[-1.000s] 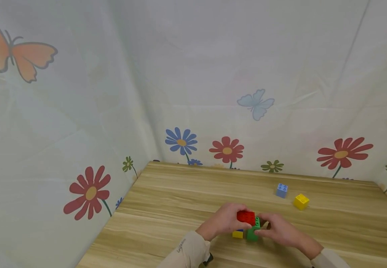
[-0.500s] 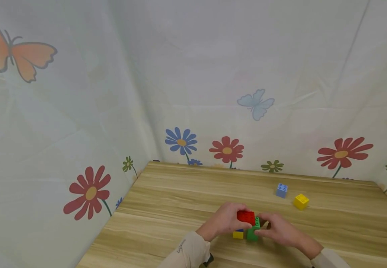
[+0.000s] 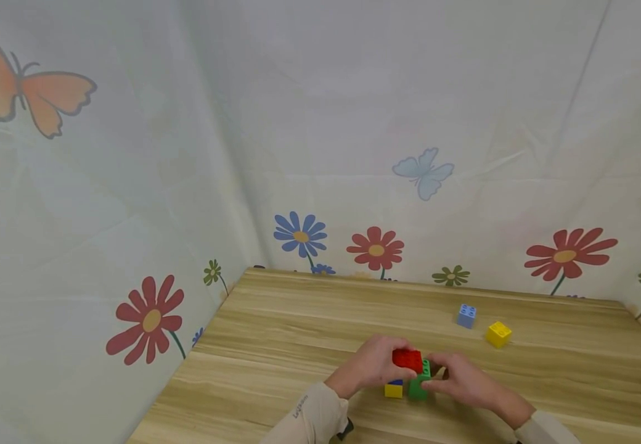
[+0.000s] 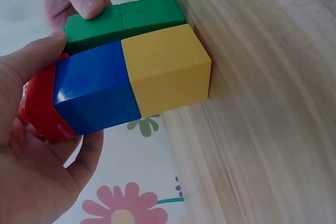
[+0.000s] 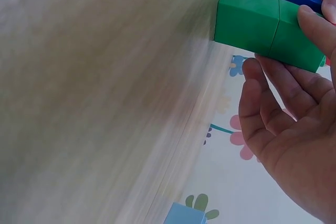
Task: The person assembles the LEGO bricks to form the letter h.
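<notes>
My left hand (image 3: 378, 361) grips a red brick (image 3: 407, 360) between thumb and fingers. That brick sits on a blue brick (image 4: 97, 90), which stands on a yellow brick (image 4: 168, 69) on the table. Right beside this stack stands another, made of two green bricks (image 5: 249, 19). Studs show on its top in the head view. Whether the red brick reaches over the green top is hidden. My right hand (image 3: 461, 379) holds the upper green brick, thumb on the near side and fingers on the far side.
Farther back on the wooden table (image 3: 298, 320) lie a light blue brick (image 3: 467, 316) and a loose yellow brick (image 3: 499, 334), to the right of the stacks. A pale cloth (image 3: 342, 123) printed with flowers and butterflies hangs behind the table and along its left side.
</notes>
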### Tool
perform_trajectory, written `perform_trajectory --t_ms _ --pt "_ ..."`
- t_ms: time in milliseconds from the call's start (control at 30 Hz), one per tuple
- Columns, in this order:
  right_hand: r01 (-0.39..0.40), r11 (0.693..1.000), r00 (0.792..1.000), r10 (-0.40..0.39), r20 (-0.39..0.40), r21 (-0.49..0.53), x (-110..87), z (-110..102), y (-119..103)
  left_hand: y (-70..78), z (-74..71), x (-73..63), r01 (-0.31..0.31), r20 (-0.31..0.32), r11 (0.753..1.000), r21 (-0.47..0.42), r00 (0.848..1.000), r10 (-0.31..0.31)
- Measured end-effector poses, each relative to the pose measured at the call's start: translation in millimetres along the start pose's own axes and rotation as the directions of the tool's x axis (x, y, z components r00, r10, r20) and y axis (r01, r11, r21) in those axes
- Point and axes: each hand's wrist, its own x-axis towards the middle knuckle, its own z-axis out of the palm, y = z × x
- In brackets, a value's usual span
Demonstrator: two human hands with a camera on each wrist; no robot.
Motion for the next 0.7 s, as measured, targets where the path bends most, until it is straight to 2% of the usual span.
perform_trajectory --t_ms 467,700 --pt "0.015 1.000 1.000 -0.015 0.007 0.004 -0.3 0.1 1.0 4.4 -5.0 1.1 -0.027 0.034 0.988 0.154 0.999 0.022" --pt "0.004 1.000 1.000 -0.004 0.019 0.010 -0.6 -1.1 -1.5 4.7 -6.0 1.6 -0.041 0.041 0.987 0.158 0.999 0.034"
